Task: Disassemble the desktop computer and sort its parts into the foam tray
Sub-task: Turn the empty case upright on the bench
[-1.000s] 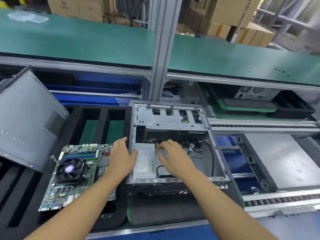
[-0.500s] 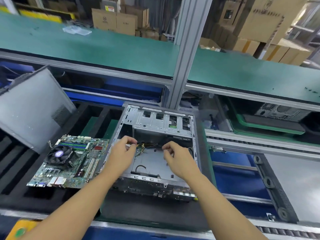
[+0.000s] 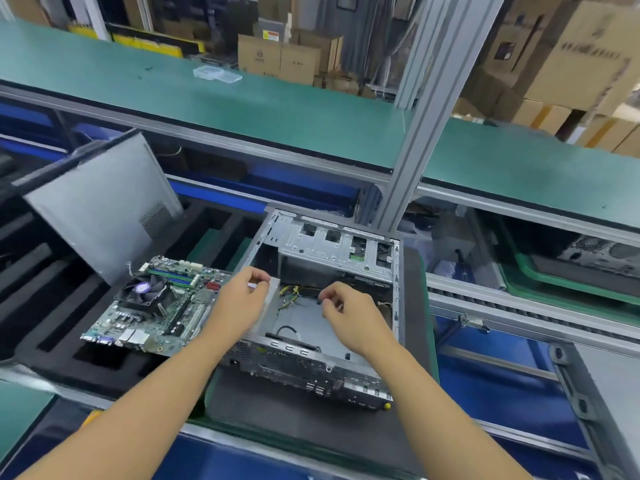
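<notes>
- Head view, hidden/unclear first: left hand [image 3: 242, 299] covers most of the grey metal box [image 3: 272, 289] it grips at the case's left inner wall; only a corner of the box shows past the fingers, label on it unreadable.
- What the right hand [image 3: 349, 317] pinches can't be made out; fingers curled in, tips close together just right of the yellow/black wire bundle [image 3: 294, 292]. Holding a wire or not: can't tell.
- Both forearms run off the bottom edge. Motion blur on left side of frame.
- Containers: open computer case [image 3: 332, 258] lies on its side on a dark mat [image 3: 277, 410], rear I/O panel toward the person. Inside: bare metal floor under the right hand, a black cable loop [image 3: 287, 330] below and between the two hands, wires just beyond the fingertips, drive-bay cage [image 3: 332, 247] w/ square cutouts at the far end.
- Foam tray [image 3: 59, 296], black w/ long slots, sits left of the left hand; far edge cut off by frame. Motherboard [image 3: 156, 303] w/ CPU fan [image 3: 143, 292] lies flat on it, just left of the left wrist, near edge hanging over a slot.
- Grey side panel [image 3: 100, 206] stands tilted in the tray, beyond the motherboard, vent grille at its right.
- Right of the right hand, well apart: green bin [image 3: 519, 271] under the shelf holds another dark case, only partly seen.
- Background: green shelf top [image 3: 242, 105], clear plastic box [image 3: 217, 74] on it, cardboard boxes [image 3: 280, 60] behind.
</notes>
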{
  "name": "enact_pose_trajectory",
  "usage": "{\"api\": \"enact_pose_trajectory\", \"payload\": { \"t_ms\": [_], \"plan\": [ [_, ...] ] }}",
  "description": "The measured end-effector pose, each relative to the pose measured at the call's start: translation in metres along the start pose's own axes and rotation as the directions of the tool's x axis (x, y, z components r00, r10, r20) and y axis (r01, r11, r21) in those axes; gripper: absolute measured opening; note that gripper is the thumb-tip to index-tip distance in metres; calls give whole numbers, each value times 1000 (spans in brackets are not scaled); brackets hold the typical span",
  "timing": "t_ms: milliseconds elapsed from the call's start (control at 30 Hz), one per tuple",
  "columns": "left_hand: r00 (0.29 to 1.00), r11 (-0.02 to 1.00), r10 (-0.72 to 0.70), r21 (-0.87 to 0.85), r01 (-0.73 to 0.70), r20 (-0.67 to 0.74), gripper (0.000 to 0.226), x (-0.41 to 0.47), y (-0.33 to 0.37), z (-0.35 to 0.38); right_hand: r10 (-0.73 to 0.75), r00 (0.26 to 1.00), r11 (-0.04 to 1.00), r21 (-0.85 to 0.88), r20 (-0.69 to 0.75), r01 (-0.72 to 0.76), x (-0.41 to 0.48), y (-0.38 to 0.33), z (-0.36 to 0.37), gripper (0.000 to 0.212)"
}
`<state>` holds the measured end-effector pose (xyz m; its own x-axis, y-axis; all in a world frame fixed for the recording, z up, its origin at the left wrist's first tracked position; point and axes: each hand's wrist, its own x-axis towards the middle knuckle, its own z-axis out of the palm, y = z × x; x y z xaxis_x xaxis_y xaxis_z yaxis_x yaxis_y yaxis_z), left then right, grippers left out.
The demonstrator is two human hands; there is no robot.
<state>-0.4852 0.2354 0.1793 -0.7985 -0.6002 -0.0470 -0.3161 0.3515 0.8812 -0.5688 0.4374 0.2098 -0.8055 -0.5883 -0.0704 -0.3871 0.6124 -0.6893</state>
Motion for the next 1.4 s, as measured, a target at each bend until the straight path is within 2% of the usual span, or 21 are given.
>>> {"api": "enact_pose_trajectory", "payload": {
  "t_ms": [133,367,467,567,633,700,867,933,1000,1067,1100,1200,1333,1400],
  "plan": [
    [998,999,35,18,-36,52,16,11,-11,-18,17,998,998,-60,56,-13,11,-23,17,15],
    [970,986,93,117,-122,227,12,31,-24,-46,84,985,984,-170,147,-59,19,-44,52,14],
    [951,982,116,112,-153,286,11,40,-32,-55,123,979,982,-164,162,-96,21,-52,69,21],
    [939,975,160,101,-198,304,10,45,-41,-62,148,958,973,-211,245,-97,21,-57,85,38],
    [932,970,166,117,-214,322,11,46,-47,-66,165,939,944,-325,302,-61,21,-58,93,53],
    [926,967,172,119,-223,337,13,44,-51,-68,200,924,887,-460,325,-30,21,-59,100,59],
    [930,963,202,111,-245,307,14,44,-57,-70,180,942,746,-663,283,56,25,-59,125,49],
    [942,970,187,97,-221,278,21,44,-59,-69,178,944,730,-681,277,62,27,-56,129,51],
    [954,985,123,84,-151,273,44,46,-61,-68,162,945,736,-673,283,75,28,-52,130,51],
    [938,996,-11,92,-22,346,66,49,-64,-65,147,943,740,-665,299,95,29,-51,129,50],
    [910,993,-76,113,32,407,70,52,-66,-63,147,940,744,-660,309,101,29,-51,128,51],
    [846,974,-201,192,119,494,69,58,-71,-54,141,930,749,-651,339,123,31,-51,127,52],
    [852,967,-248,168,190,461,62,66,-74,-46,113,933,754,-641,341,143,33,-51,127,50],
    [859,965,-259,152,213,441,48,73,-74,-46,92,938,754,-639,334,154,35,-51,128,50]
  ]
}}
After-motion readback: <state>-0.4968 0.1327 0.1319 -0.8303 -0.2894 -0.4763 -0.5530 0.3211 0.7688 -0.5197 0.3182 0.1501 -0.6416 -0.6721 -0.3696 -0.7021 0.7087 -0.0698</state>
